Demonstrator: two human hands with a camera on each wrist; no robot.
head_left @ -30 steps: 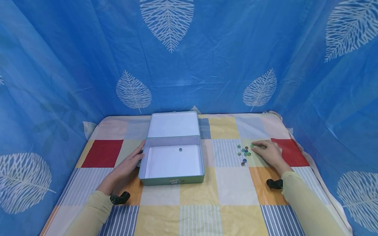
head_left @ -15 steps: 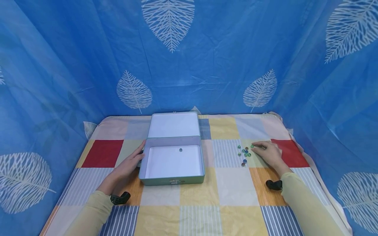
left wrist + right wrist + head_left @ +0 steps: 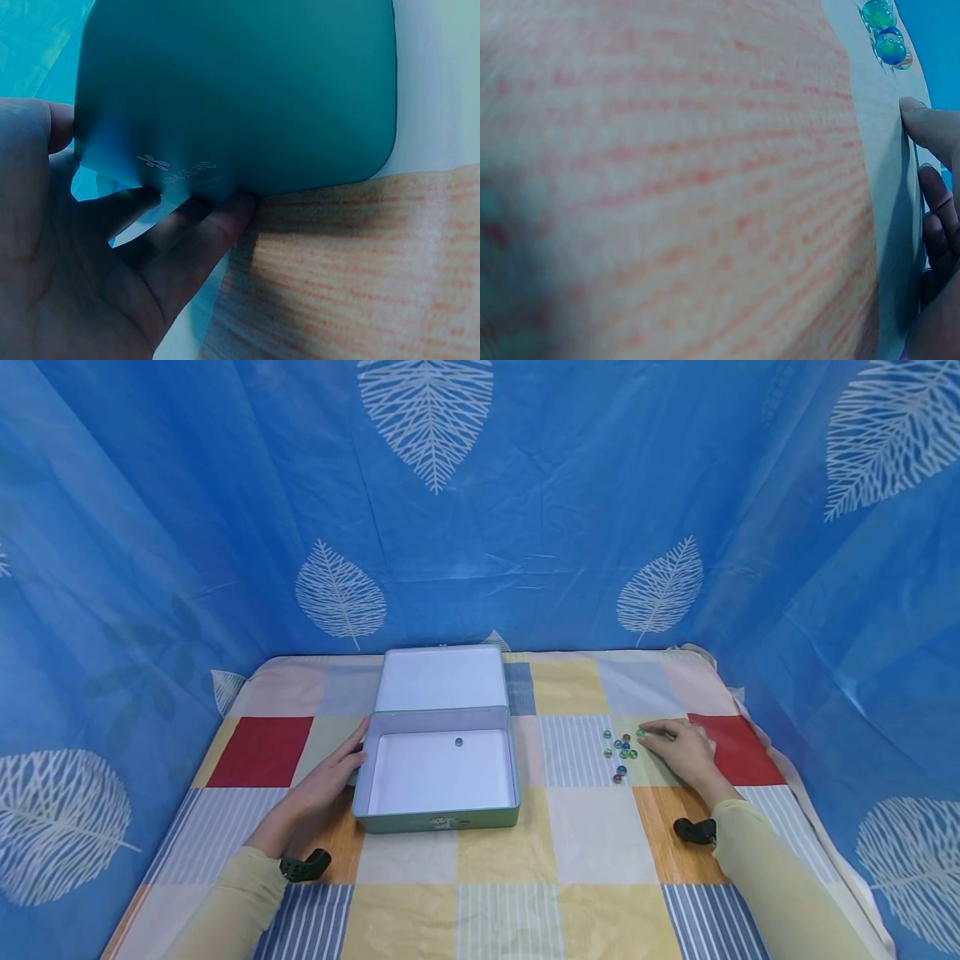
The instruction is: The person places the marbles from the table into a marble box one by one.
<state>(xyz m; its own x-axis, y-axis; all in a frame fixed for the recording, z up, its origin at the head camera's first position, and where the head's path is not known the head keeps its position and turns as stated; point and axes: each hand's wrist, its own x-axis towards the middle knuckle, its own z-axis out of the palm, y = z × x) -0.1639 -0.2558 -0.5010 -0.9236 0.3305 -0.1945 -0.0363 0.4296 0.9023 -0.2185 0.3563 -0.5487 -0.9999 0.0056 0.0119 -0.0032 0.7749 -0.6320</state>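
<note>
An open green tin box (image 3: 435, 820) with a white inside stands left of centre, its lid (image 3: 442, 678) laid back behind it. One marble (image 3: 459, 742) lies on its floor. My left hand (image 3: 322, 785) rests on the box's left side; in the left wrist view its spread fingers (image 3: 199, 247) touch the green wall. On the right, my right hand (image 3: 684, 750) pinches a green marble (image 3: 641, 732) between thumb and index fingertip, low over the cloth. The right wrist view shows the thumb (image 3: 930, 127), but not that marble.
Several loose glass marbles (image 3: 626, 746), green, blue and brown, lie between the box and my right hand. A patchwork cloth (image 3: 510, 852) covers the table. Blue leaf-patterned curtains (image 3: 525, 527) hang behind and at both sides.
</note>
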